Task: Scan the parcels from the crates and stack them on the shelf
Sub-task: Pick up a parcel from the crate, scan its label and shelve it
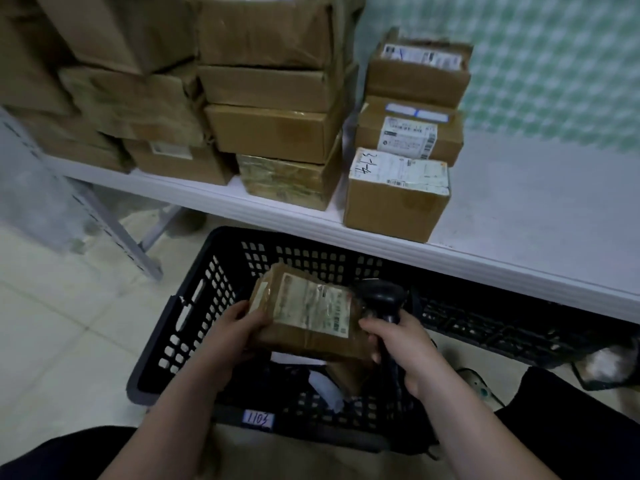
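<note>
One head-worn view (wide-angle, its edges bowed) looks forward and steeply down. The left hand (235,336) and right hand (398,348) sit close at lower centre above a black crate (152,341). A white shelf (519,202) crosses the upper half.

- The left hand (233,329) grips the left end of a parcel (308,317), with the thumb on its upper face.
- The right hand (401,348) is curled round the handle of a scanner (381,297), just beside the parcel's right end.
- Both forearms are bare, reach forward and converge.
</note>
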The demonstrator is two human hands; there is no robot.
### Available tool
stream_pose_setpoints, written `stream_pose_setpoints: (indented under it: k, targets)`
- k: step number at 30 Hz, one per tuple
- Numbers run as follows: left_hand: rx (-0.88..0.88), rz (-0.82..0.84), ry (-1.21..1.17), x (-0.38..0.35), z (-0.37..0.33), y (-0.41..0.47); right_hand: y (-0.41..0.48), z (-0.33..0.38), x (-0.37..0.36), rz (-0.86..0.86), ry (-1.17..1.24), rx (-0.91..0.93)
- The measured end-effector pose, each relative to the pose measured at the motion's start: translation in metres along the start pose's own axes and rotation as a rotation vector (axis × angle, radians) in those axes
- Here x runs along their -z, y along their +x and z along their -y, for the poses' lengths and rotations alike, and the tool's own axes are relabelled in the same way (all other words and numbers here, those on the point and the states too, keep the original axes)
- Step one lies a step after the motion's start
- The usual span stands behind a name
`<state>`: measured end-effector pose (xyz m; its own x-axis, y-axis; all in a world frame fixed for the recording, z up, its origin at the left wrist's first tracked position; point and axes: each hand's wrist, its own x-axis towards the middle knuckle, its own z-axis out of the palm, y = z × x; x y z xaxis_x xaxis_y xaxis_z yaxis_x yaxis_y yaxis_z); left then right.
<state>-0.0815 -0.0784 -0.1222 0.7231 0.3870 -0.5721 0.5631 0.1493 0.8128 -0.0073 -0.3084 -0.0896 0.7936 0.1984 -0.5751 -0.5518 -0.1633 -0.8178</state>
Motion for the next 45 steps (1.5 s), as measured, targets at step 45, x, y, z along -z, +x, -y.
stream_pose_setpoints:
  k: [45]
  targets:
    - [-0.349, -0.240, -0.286, 0.078, -0.101, -0.109, -0.109, 0.147, 0.017, 0.083, -1.086, 0.851]
